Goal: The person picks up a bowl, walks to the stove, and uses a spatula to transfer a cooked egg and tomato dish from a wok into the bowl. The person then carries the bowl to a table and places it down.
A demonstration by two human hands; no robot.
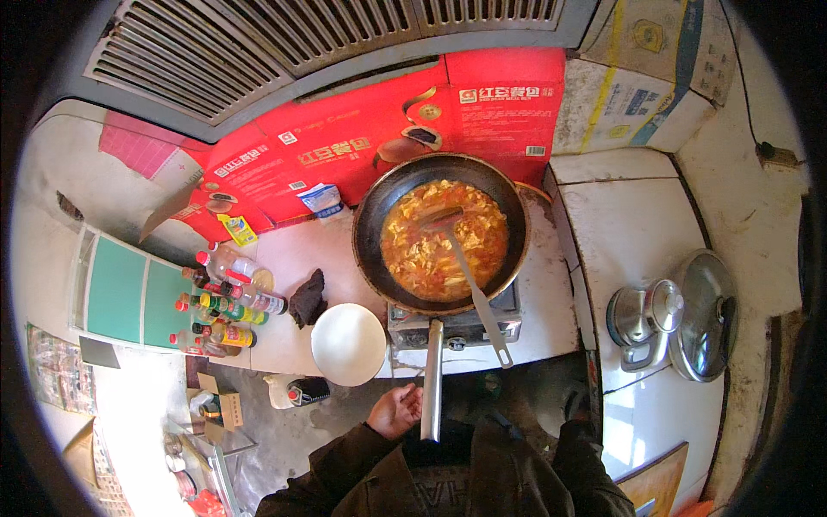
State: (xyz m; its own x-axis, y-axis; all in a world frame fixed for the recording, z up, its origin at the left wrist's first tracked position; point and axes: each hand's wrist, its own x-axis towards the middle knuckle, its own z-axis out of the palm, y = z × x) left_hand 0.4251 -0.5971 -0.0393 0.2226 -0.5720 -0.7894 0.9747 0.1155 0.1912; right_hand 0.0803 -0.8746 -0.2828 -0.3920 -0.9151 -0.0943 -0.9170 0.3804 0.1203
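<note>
My left hand [395, 410] is palm up with its fingers loosely curled, just left of the metal handle [433, 388] of a wok. It seems to hold nothing; whether the fingertips touch the handle I cannot tell. The dark wok [368, 252] rests on a gas stove [413, 333] and contains a reddish tomato-and-egg-like dish [413, 258] in sauce. A metal spatula [477, 294] lies in the wok, its blade in the food and its handle over the front rim. My right hand cannot be seen; only the dark right sleeve [575, 452] shows.
A white bowl [349, 346] stands at the counter's front edge, beside a dark cloth [308, 299]. Several seasoning bottles [236, 313] are at the left. Red cardboard [362, 142] lines the back. On the right counter are a lidded metal pot [636, 316] and a glass lid [704, 316].
</note>
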